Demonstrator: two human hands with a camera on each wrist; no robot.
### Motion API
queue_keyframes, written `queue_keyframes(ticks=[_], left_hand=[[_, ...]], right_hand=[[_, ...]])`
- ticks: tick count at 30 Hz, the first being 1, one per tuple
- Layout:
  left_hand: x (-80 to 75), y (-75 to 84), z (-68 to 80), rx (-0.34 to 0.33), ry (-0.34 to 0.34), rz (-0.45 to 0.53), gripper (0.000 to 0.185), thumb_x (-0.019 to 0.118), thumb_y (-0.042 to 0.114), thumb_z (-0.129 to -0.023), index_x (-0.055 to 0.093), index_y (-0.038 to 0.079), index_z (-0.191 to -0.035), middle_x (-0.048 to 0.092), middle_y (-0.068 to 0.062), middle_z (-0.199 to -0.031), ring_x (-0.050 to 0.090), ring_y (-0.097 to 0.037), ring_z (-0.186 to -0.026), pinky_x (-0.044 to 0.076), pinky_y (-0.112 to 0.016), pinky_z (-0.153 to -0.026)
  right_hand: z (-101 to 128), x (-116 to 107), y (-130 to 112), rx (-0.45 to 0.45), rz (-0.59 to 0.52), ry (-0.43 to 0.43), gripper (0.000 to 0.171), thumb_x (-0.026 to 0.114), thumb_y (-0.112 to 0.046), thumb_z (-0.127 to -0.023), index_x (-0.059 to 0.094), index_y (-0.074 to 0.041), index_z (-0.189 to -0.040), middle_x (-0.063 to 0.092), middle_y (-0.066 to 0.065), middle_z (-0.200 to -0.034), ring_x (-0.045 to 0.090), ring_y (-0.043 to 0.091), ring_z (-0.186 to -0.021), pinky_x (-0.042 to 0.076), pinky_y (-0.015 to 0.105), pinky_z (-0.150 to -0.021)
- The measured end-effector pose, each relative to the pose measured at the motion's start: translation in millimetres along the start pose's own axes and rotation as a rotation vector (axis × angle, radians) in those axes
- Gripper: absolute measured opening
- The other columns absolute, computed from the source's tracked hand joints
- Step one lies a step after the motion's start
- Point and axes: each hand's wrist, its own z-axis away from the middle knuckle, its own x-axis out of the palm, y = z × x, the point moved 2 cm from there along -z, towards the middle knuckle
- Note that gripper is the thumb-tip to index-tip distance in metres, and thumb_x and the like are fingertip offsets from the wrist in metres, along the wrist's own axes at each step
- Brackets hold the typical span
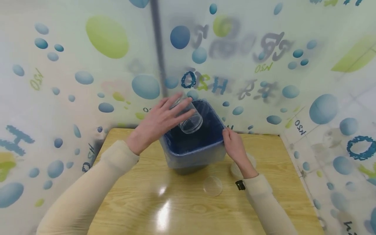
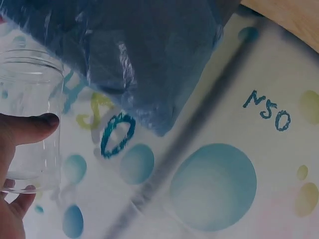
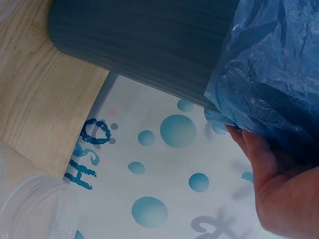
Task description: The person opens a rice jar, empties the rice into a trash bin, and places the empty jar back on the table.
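My left hand (image 1: 163, 120) holds a clear empty-looking jar (image 1: 191, 123), fingers spread along its side. The jar is tipped with its mouth toward the inside of a dark bin (image 1: 183, 170), above the opening. In the left wrist view, the thumb lies across the clear wall of the jar (image 2: 37, 89). A bluish plastic liner bag (image 1: 199, 159) lines the bin and folds over its rim. At the right side of the rim, my right hand (image 1: 235, 145) grips the edge through the liner, as the right wrist view shows with the bag (image 3: 279, 74) bunched over its fingers.
A round clear lid (image 1: 212, 186) lies on the wooden table (image 1: 135, 195) in front of the bin. Another clear jar (image 3: 40, 211) stands to the right, partly hidden by my right wrist in the head view. A patterned curtain (image 1: 117, 75) hangs close behind the bin.
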Motion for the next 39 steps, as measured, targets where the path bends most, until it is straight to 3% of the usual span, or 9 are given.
queue_keyframes(ticks=[4, 10, 15, 21, 25, 30, 35, 39], left_hand=[[5.2, 6.9, 1.3, 0.034, -0.038, 0.002, 0.087, 0.075, -0.006, -0.089, 0.037, 0.023, -0.161, 0.026, -0.011, -0.169, 0.021, -0.035, -0.156, 0.037, -0.052, -0.114], [4.0, 0.7, 4.3, -0.037, 0.018, 0.033, 0.089, 0.076, -0.011, -0.086, 0.04, 0.023, -0.16, 0.028, -0.011, -0.168, 0.019, -0.035, -0.156, 0.037, -0.053, -0.115], [5.8, 9.0, 2.9, 0.034, 0.019, 0.024, 0.087, 0.075, -0.006, -0.089, 0.037, 0.023, -0.161, 0.028, -0.011, -0.168, 0.024, -0.036, -0.154, 0.036, -0.052, -0.116], [6.1, 8.7, 5.3, -0.064, -0.001, 0.078, 0.091, 0.078, -0.011, -0.084, 0.041, 0.022, -0.159, 0.028, -0.012, -0.168, 0.021, -0.038, -0.155, 0.032, -0.055, -0.118], [8.2, 12.8, 6.3, -0.009, -0.046, 0.081, 0.091, 0.077, -0.009, -0.086, 0.037, 0.022, -0.161, 0.025, -0.013, -0.169, 0.021, -0.038, -0.155, 0.028, -0.056, -0.12], [7.8, 10.6, 9.8, -0.052, -0.036, 0.042, 0.091, 0.076, -0.012, -0.085, 0.039, 0.023, -0.16, 0.027, -0.012, -0.168, 0.023, -0.038, -0.154, 0.022, -0.056, -0.123], [9.7, 13.1, 7.7, 0.018, -0.039, 0.022, 0.092, 0.08, -0.007, -0.085, 0.038, 0.023, -0.161, 0.028, -0.013, -0.168, 0.024, -0.037, -0.154, 0.022, -0.055, -0.123], [9.0, 7.8, 10.1, -0.048, -0.019, 0.034, 0.089, 0.076, -0.013, -0.084, 0.042, 0.022, -0.159, 0.03, -0.013, -0.167, 0.025, -0.038, -0.153, 0.019, -0.055, -0.124]], right_hand=[[-2, -1, 0, -0.004, 0.009, 0.007, 0.039, 0.035, -0.022, -0.111, 0.04, -0.01, -0.074, 0.032, 0.004, -0.065, 0.025, 0.019, -0.058, 0.03, 0.036, -0.058], [-4, 1, 1, -0.006, 0.017, 0.004, 0.039, 0.035, -0.022, -0.11, 0.04, -0.011, -0.073, 0.032, 0.004, -0.065, 0.026, 0.019, -0.058, 0.031, 0.035, -0.057], [-4, -1, 2, -0.016, 0.023, 0.022, 0.037, 0.035, -0.021, -0.11, 0.04, -0.011, -0.074, 0.032, 0.003, -0.065, 0.027, 0.02, -0.058, 0.031, 0.036, -0.058], [-2, -1, 3, -0.008, 0.045, 0.017, 0.038, 0.035, -0.022, -0.111, 0.041, -0.011, -0.075, 0.033, 0.002, -0.065, 0.03, 0.02, -0.059, 0.033, 0.037, -0.06], [-2, -1, 2, 0.003, 0.048, 0.017, 0.038, 0.034, -0.022, -0.111, 0.041, -0.011, -0.076, 0.033, 0.002, -0.065, 0.03, 0.02, -0.059, 0.034, 0.037, -0.061], [-2, 0, 1, 0.004, 0.052, 0.016, 0.037, 0.037, -0.021, -0.11, 0.042, -0.011, -0.075, 0.034, 0.002, -0.066, 0.031, 0.02, -0.06, 0.034, 0.037, -0.061], [-2, 0, 0, 0.0, 0.035, 0.022, 0.037, 0.037, -0.019, -0.11, 0.042, -0.011, -0.074, 0.033, 0.002, -0.066, 0.029, 0.02, -0.059, 0.033, 0.037, -0.061], [-3, 0, 0, -0.003, 0.032, 0.019, 0.037, 0.037, -0.02, -0.11, 0.042, -0.011, -0.075, 0.034, 0.002, -0.066, 0.03, 0.019, -0.059, 0.034, 0.037, -0.061]])
